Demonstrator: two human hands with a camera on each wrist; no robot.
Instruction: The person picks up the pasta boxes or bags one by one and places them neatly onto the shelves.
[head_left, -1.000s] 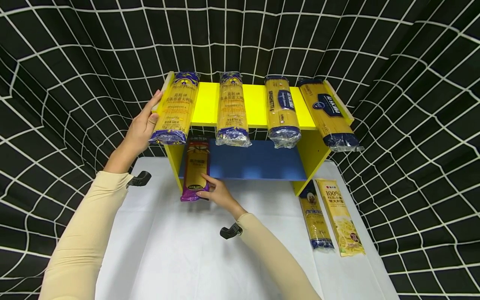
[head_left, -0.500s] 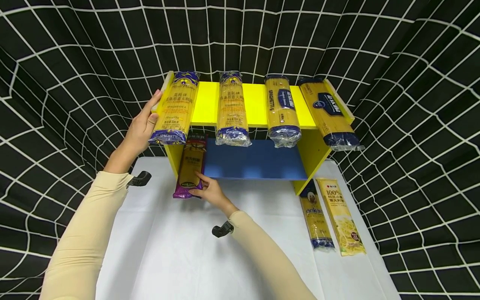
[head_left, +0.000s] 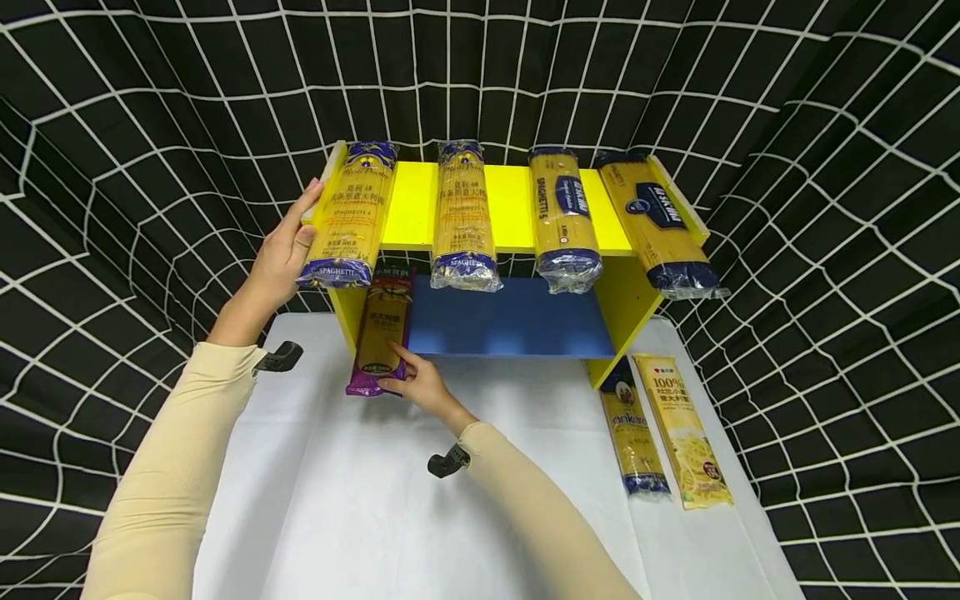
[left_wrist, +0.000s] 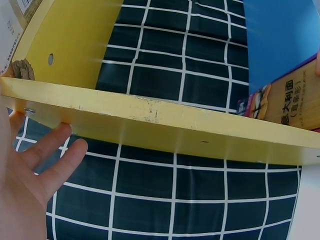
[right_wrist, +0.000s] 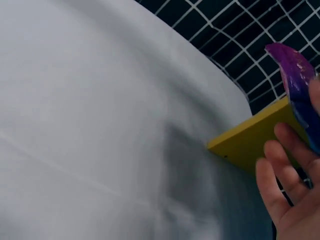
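Observation:
My left hand [head_left: 279,252] rests against the outer left side of a yellow shelf unit [head_left: 408,208]. In the left wrist view its fingers reach the yellow side panel [left_wrist: 165,112], fairly straight and holding nothing. My right hand [head_left: 426,390] pinches the lower right part of a dark packet of spaghetti [head_left: 382,321] with a purple end. This packet lies on the blue lower board [head_left: 517,312], at its left end beside the side panel, its front end jutting past the edge. In the right wrist view, the purple end [right_wrist: 295,65] shows by the thumb and fingers.
On the yellow top lie two blue-ended spaghetti packets [head_left: 463,217] at left and middle, and two navy-ended ones [head_left: 566,217] to the right. An Ankara packet [head_left: 633,437] and a cream pasta packet [head_left: 682,433] lie on the white table [head_left: 360,500]. Black grid cloth surrounds it.
My right hand has shifted the purple-ended packet left, against the side panel, and slightly inward; it is nearly still over the last half second. My left hand stays put.

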